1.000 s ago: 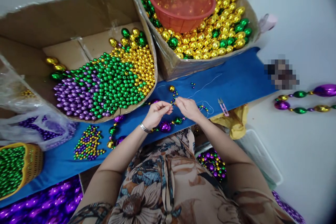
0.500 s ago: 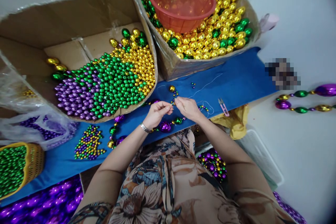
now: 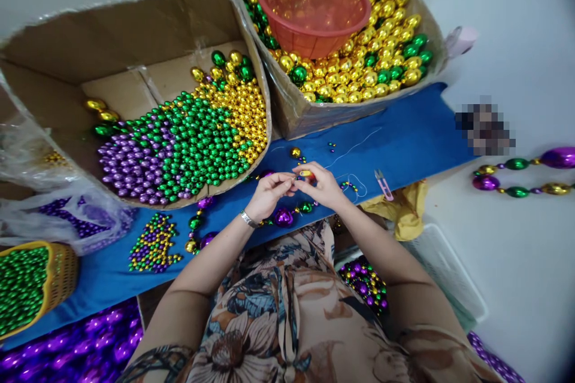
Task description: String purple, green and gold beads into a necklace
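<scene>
My left hand (image 3: 273,194) is closed in a pinch, its fingertips meeting those of the other hand; what they hold is too small to make out. In my right hand (image 3: 321,185) a small yellow and orange-red object (image 3: 307,174) shows between thumb and curled fingers. Just behind the fingers lie a gold bead (image 3: 295,151) and some small beads. A bead strand (image 3: 284,216) with large purple and green beads runs below and left of my hands. To the right are a loose thread loop (image 3: 357,187) with tiny beads and pink-handled thread snips (image 3: 384,185).
Two cardboard boxes of beads, the left box (image 3: 148,24) and the right box (image 3: 291,111), stand behind the blue cloth (image 3: 404,131). A red basket (image 3: 314,12) sits on gold beads. Further left are a small bead pile (image 3: 155,242) and a yellow basket (image 3: 63,272).
My right hand has turned and opened its grip somewhat, so the yellow and orange-red object now shows in it. The left hand stays almost in place.
</scene>
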Demonstrator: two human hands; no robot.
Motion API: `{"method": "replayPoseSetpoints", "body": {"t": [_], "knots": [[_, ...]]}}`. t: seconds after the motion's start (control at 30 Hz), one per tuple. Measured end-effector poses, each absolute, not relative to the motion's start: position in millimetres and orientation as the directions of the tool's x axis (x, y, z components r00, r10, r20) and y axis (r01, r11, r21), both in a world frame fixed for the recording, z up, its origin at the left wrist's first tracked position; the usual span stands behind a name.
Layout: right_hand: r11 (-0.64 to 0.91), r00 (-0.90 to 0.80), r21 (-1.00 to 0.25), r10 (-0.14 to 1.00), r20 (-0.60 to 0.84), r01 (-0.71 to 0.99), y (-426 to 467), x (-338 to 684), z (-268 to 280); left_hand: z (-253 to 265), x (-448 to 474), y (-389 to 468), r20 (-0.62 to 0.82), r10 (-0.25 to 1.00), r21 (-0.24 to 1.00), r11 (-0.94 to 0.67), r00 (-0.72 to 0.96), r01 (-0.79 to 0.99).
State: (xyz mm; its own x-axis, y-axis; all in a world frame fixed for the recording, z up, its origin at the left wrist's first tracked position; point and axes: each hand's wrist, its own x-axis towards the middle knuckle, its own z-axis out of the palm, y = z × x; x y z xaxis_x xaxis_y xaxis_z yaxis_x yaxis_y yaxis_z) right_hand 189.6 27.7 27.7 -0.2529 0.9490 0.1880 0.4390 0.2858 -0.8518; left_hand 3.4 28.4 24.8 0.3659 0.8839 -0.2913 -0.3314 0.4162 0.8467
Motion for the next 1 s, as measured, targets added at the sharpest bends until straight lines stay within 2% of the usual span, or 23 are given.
{"method": "replayPoseSetpoints", "body": {"t": [0.13,0.23,0.4,0.5,0.57,0.63,0.73,0.77,0.83,0.9,1.0], "knots": [[0.395,-0.262,-0.773,0.917,0.301,0.496,26,184,25,24,3,29,-0.32,0.879,0.867,0.422,0.355,-0.266],[0.403,-0.269,-0.694,0.915,0.3,0.596,27,182,22,19,0,30,-0.314,0.9,0.926,0.36,0.304,-0.109],[0.358,-0.318,-0.713,0.927,0.197,0.602,26,181,19,8,-7,34,-0.215,0.933,0.971,0.173,0.289,0.163],[0.334,-0.338,-0.749,0.928,0.156,0.573,25,191,21,8,-10,37,-0.078,0.937,0.942,-0.042,0.341,0.333],[0.306,-0.313,-0.731,0.941,0.133,0.61,26,211,24,11,-13,39,0.031,0.915,0.848,-0.237,0.402,0.474],[0.205,-0.196,-0.651,0.977,0.088,0.73,27,243,25,16,-16,40,0.07,0.868,0.706,-0.392,0.492,0.59],[-0.145,0.136,-0.402,0.989,-0.051,0.904,31,304,20,21,-21,40,-0.024,0.797,0.501,-0.512,0.603,0.698],[-0.263,0.246,-0.293,0.965,-0.093,0.919,33,324,17,22,-22,40,-0.07,0.783,0.434,-0.534,0.618,0.726],[-0.398,0.383,-0.125,0.914,-0.132,0.909,37,358,9,25,-23,41,-0.147,0.767,0.304,-0.566,0.624,0.767],[-0.439,0.43,-0.028,0.889,-0.157,0.898,40,382,1,28,-22,41,-0.198,0.751,0.192,-0.601,0.63,0.776],[-0.441,0.439,0.018,0.887,-0.142,0.897,38,400,-5,36,-19,41,-0.245,0.719,0.088,-0.651,0.65,0.754]]}}
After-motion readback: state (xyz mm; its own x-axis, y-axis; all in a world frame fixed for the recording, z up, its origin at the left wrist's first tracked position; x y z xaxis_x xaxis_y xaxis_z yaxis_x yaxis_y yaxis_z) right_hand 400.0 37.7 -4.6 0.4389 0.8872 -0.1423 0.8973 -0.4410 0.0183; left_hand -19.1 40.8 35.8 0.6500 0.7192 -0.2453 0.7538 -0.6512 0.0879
